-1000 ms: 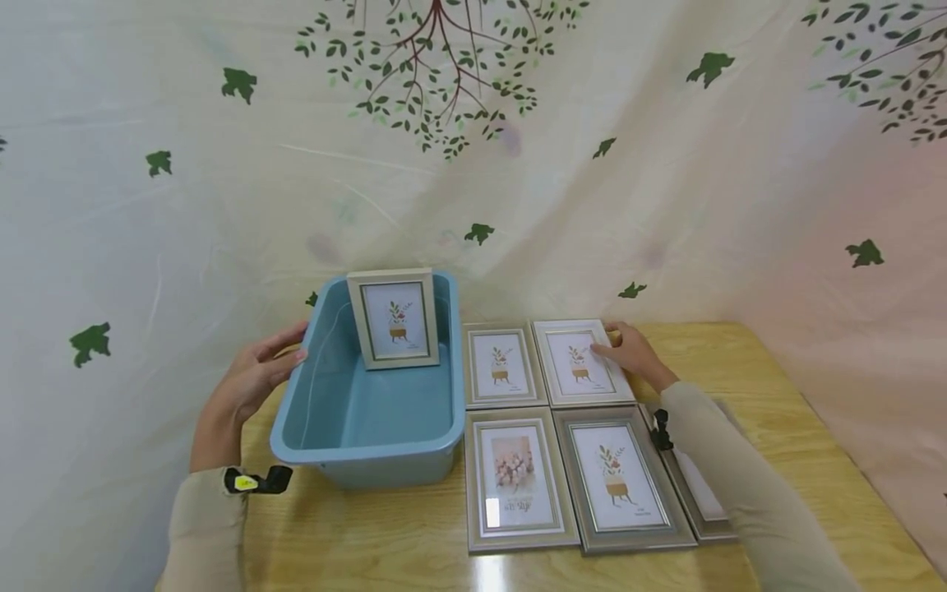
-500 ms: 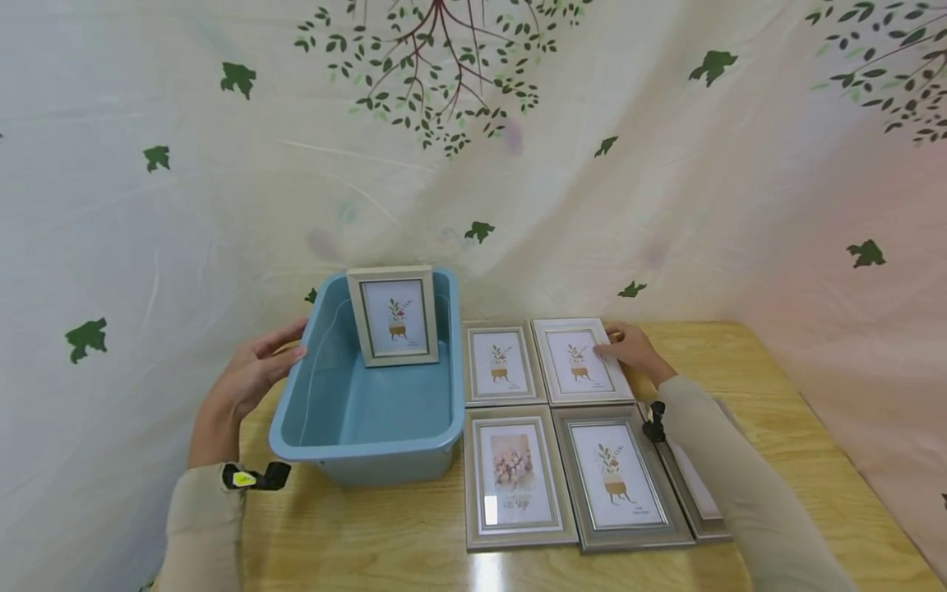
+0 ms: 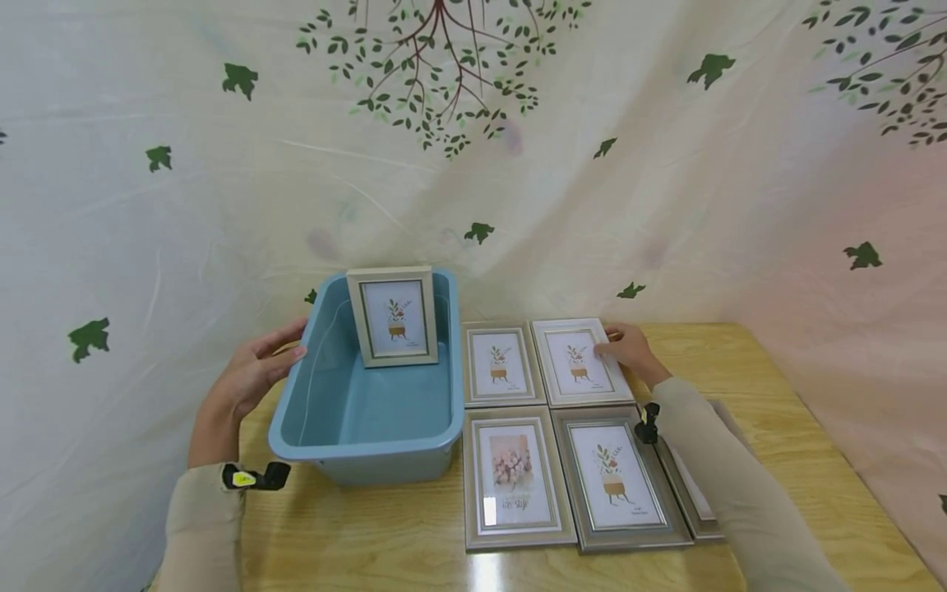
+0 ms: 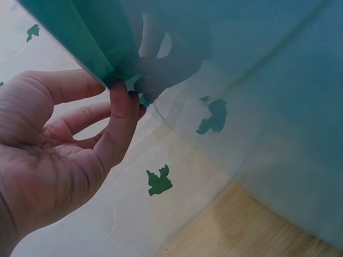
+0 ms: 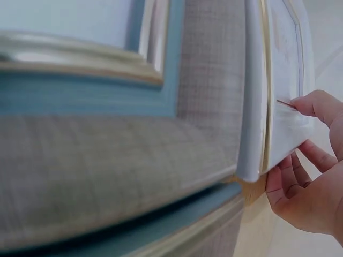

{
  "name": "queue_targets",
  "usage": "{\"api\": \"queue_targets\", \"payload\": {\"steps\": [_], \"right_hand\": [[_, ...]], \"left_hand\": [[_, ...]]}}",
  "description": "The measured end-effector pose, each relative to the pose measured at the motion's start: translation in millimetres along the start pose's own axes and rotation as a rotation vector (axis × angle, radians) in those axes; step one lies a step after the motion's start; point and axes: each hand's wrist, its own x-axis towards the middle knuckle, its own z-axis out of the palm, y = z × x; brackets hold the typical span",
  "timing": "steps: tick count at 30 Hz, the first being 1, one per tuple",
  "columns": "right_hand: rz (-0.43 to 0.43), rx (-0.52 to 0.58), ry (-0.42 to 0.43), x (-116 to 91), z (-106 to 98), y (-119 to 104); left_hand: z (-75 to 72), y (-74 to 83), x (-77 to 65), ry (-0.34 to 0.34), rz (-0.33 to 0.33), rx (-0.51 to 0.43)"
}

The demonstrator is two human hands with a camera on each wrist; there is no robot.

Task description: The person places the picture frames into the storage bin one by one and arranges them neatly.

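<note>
On the left side of the table a light blue plastic basin stands with a cream picture frame leaning upright inside its far end. My left hand holds the basin's left rim between thumb and fingers, and the left wrist view shows the fingertips at the rim's edge. To the right, a white picture frame lies face up in the back row. Its right edge is pinched by my right hand, thumb on the front and fingers along the side, as the right wrist view shows closely.
Several more frames lie face up: a beige one, a flower-photo one, a grey-brown one and another partly covered by my right sleeve. A leaf-patterned cloth hangs behind the wooden table.
My right wrist and forearm have shifted slightly left, while the right hand stays at the white picture frame's edge. The left hand and the basin look unchanged.
</note>
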Motion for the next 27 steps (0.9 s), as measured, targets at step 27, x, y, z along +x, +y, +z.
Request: {"api": "queue_targets", "payload": {"steps": [27], "right_hand": [[0.157, 0.296, -0.520, 19, -55, -6]], "left_hand": [[-0.9, -0.1, -0.2, 0.006, -0.019, -0.022]]}}
